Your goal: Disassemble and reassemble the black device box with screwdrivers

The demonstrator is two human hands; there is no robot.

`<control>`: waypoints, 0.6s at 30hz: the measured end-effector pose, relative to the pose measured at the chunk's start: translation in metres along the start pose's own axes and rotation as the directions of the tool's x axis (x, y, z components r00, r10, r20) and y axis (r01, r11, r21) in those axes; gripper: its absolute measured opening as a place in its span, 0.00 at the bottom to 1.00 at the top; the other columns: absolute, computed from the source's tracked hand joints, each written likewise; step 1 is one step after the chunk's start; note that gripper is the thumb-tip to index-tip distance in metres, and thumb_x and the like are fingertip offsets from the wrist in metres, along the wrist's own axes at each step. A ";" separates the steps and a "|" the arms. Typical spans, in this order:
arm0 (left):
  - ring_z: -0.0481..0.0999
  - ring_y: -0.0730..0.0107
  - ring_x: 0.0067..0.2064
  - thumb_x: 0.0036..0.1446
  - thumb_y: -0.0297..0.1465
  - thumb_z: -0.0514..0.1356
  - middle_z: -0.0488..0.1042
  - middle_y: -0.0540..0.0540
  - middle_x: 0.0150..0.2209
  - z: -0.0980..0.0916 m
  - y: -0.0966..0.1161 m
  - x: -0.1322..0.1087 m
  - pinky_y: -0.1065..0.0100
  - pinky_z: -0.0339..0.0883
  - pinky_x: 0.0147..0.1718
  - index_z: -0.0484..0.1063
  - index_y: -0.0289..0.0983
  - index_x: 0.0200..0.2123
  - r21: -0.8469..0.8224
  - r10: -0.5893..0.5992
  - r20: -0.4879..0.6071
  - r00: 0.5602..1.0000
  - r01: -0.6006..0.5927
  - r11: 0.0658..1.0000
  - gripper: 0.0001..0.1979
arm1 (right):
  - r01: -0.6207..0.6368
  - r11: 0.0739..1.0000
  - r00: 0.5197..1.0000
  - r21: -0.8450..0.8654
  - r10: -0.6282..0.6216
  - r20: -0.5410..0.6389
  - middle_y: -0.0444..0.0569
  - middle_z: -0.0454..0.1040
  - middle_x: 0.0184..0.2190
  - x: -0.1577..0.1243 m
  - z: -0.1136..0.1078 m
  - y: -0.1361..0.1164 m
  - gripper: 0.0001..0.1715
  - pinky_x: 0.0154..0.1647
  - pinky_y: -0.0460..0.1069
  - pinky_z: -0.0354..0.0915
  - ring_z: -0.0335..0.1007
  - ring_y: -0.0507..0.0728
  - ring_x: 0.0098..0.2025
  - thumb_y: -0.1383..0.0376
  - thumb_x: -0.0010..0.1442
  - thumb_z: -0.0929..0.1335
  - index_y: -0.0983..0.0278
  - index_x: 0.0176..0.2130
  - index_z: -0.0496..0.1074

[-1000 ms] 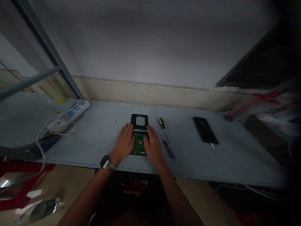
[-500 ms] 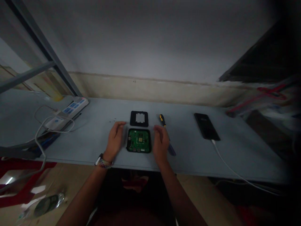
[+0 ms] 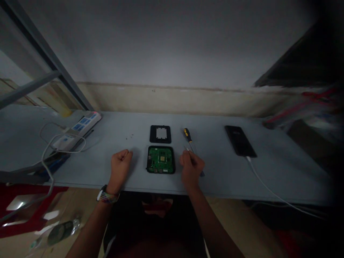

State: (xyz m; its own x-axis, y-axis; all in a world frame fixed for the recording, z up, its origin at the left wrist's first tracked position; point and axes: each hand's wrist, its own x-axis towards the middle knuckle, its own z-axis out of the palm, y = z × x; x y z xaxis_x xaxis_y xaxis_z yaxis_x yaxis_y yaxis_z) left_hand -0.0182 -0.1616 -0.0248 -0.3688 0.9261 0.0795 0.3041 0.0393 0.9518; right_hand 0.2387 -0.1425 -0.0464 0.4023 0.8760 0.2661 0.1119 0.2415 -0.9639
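Note:
A green circuit board (image 3: 160, 159) lies in its black square shell near the front edge of the pale blue table (image 3: 118, 132). My left hand (image 3: 120, 165) rests on the table to its left, curled into a fist with nothing seen in it. My right hand (image 3: 191, 166) lies to the board's right, fingers closed round a thin dark-handled tool (image 3: 186, 148) whose tip pokes out beyond the knuckles. A black square cover frame (image 3: 160, 134) lies just behind the board. A yellow-and-black screwdriver (image 3: 188, 135) lies beside the frame.
A black phone (image 3: 240, 140) lies at the right with a white cable (image 3: 268, 190) trailing off the front edge. At the left are a power strip (image 3: 84, 123), a white adapter (image 3: 63, 143) and looped cords. Tiny screws (image 3: 130, 135) dot the table. The scene is dim.
Both hands have lifted off the circuit board and moved apart. The left hand has drawn back into a fist; the right has closed over the thin tool to the right.

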 end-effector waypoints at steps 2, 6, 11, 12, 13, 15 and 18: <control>0.47 0.75 0.24 0.59 0.40 0.60 0.45 0.56 0.22 -0.008 -0.001 -0.006 0.67 0.42 0.25 0.46 0.42 0.22 0.050 0.018 -0.030 0.999 -0.017 0.999 0.24 | -0.010 1.000 1.000 0.010 0.010 0.000 0.37 0.47 0.21 -0.006 -0.010 0.000 0.32 0.23 0.49 0.47 0.45 0.50 0.23 0.53 0.68 0.70 0.58 0.23 0.51; 0.47 0.75 0.24 0.61 0.39 0.60 0.44 0.56 0.22 -0.027 -0.005 -0.020 0.67 0.42 0.26 0.46 0.42 0.22 0.192 0.072 -0.118 0.990 -0.048 0.980 0.25 | -0.041 0.999 0.999 0.027 0.042 -0.031 0.38 0.48 0.21 -0.018 -0.030 -0.004 0.31 0.24 0.49 0.46 0.44 0.49 0.24 0.54 0.68 0.72 0.59 0.22 0.54; 0.51 0.75 0.24 0.66 0.37 0.59 0.45 0.55 0.21 -0.042 -0.015 -0.031 0.67 0.45 0.27 0.48 0.40 0.21 0.394 0.186 -0.074 0.980 -0.143 0.908 0.25 | -0.129 0.981 0.988 0.143 0.140 -0.071 0.37 0.47 0.20 -0.017 -0.037 -0.008 0.31 0.23 0.49 0.45 0.43 0.49 0.22 0.54 0.68 0.73 0.59 0.22 0.56; 0.51 0.75 0.24 0.66 0.37 0.59 0.46 0.55 0.21 -0.043 -0.016 -0.031 0.67 0.46 0.27 0.48 0.40 0.21 0.425 0.200 -0.055 0.978 -0.159 0.891 0.25 | -0.156 0.972 0.984 0.173 0.168 -0.054 0.36 0.47 0.20 -0.015 -0.037 -0.008 0.32 0.23 0.49 0.44 0.43 0.49 0.22 0.53 0.67 0.73 0.59 0.21 0.56; 0.52 0.75 0.23 0.67 0.37 0.58 0.47 0.55 0.21 -0.043 -0.017 -0.031 0.67 0.46 0.27 0.49 0.40 0.21 0.450 0.208 -0.032 0.978 -0.172 0.876 0.25 | -0.181 0.965 0.981 0.188 0.189 -0.029 0.36 0.47 0.20 -0.013 -0.037 -0.008 0.32 0.23 0.49 0.44 0.43 0.49 0.22 0.53 0.66 0.74 0.60 0.21 0.57; 0.53 0.74 0.23 0.66 0.36 0.58 0.48 0.55 0.20 -0.042 -0.015 -0.029 0.67 0.47 0.27 0.51 0.39 0.21 0.489 0.213 0.016 0.977 -0.193 0.851 0.24 | -0.198 0.967 0.980 0.157 0.198 0.017 0.37 0.49 0.20 -0.011 -0.037 -0.007 0.33 0.23 0.49 0.44 0.45 0.49 0.22 0.52 0.67 0.74 0.60 0.21 0.57; 0.56 0.73 0.23 0.66 0.36 0.58 0.54 0.55 0.19 -0.038 -0.010 -0.025 0.66 0.48 0.28 0.56 0.39 0.22 0.531 0.212 0.086 0.973 -0.225 0.817 0.21 | -0.155 0.987 0.987 0.031 0.153 0.048 0.38 0.52 0.20 -0.010 -0.036 -0.006 0.32 0.25 0.50 0.45 0.47 0.50 0.23 0.51 0.69 0.72 0.60 0.22 0.57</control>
State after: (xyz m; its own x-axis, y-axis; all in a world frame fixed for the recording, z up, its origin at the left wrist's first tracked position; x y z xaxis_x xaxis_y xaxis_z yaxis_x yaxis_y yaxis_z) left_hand -0.0452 -0.1991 -0.0251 -0.2187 0.9422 0.2538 0.7981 0.0231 0.6020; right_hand 0.2668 -0.1684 -0.0431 0.3709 0.9215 0.1151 0.0205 0.1158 -0.9931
